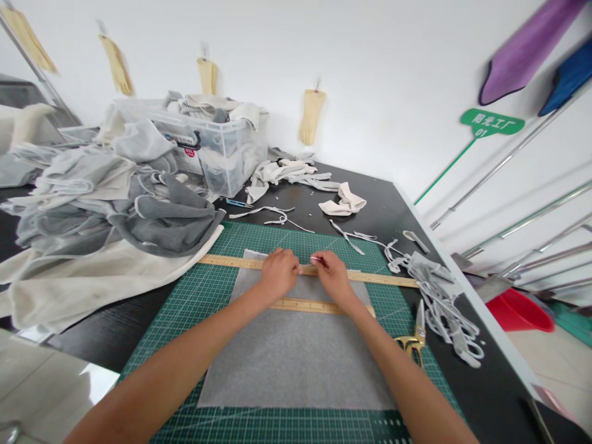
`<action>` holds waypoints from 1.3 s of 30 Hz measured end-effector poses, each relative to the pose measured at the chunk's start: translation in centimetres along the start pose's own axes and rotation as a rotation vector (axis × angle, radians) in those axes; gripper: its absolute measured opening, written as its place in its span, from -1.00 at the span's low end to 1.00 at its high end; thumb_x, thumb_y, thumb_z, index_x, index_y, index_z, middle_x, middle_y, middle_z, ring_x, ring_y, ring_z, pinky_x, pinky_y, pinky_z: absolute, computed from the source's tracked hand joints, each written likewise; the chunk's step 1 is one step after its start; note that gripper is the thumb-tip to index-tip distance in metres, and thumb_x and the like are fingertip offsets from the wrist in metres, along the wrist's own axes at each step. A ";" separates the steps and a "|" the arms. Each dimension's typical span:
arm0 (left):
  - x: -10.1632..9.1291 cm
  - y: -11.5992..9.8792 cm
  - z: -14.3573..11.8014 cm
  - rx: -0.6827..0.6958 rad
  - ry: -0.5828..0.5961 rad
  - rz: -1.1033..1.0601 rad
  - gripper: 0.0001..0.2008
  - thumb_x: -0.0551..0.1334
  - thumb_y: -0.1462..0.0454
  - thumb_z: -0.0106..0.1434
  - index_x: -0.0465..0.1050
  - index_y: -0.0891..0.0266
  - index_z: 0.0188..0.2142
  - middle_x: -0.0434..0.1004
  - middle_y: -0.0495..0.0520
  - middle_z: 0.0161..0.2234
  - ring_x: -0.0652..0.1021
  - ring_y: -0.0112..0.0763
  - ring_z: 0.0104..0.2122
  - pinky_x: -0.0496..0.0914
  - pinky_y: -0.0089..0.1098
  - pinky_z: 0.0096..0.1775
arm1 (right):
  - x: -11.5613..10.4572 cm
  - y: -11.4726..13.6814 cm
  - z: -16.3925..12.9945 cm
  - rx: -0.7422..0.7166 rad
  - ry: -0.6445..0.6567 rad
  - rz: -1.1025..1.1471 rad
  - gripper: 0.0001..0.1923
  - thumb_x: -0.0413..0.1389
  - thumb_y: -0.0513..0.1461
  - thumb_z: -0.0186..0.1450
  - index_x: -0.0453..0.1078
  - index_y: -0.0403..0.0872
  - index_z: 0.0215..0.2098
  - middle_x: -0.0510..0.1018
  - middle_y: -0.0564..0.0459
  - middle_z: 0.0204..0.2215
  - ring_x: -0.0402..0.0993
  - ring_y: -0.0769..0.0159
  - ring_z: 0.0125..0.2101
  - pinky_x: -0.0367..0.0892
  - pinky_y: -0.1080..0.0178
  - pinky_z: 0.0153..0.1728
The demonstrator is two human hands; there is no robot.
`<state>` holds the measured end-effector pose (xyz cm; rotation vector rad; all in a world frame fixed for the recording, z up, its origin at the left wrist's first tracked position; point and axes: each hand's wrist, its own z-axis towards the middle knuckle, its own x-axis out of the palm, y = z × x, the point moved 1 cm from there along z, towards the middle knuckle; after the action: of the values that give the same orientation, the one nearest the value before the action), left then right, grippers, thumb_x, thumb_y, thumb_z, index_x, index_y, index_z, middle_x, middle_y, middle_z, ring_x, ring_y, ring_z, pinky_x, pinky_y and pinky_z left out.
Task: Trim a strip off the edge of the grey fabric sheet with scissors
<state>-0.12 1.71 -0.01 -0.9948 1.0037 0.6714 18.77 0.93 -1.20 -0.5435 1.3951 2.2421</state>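
Centrally, we press our left hand [277, 274] flat on the long wooden ruler [370, 278] across grey fabric [291, 357]; our right hand [332, 277] pinches a small marker. Behind the ruler, a clear bin [231, 166] holds cloth pieces.

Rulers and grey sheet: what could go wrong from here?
The far ruler is held only near its middle by the left hand, so its ends might pivot while the right hand works along it. The sheet looks unpinned and could slide on the mat. The scissors lie close to the right forearm.
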 end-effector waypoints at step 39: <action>-0.2 0.2 0.4 0.051 0.031 0.044 -0.84 0.30 0.20 0.36 0.61 0.17 -0.32 0.51 0.11 -0.22 0.46 -0.18 -0.10 0.38 -0.23 -0.07 | 0.0 0.5 1.2 -0.200 0.281 -0.464 -0.69 0.03 -0.44 0.42 0.59 -0.04 -0.15 0.68 0.01 -0.25 0.53 0.20 -0.19 0.12 0.18 -0.05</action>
<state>-0.25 2.14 0.11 -0.9428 1.0675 0.6651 18.37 1.79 -0.38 -1.1584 1.0289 1.9814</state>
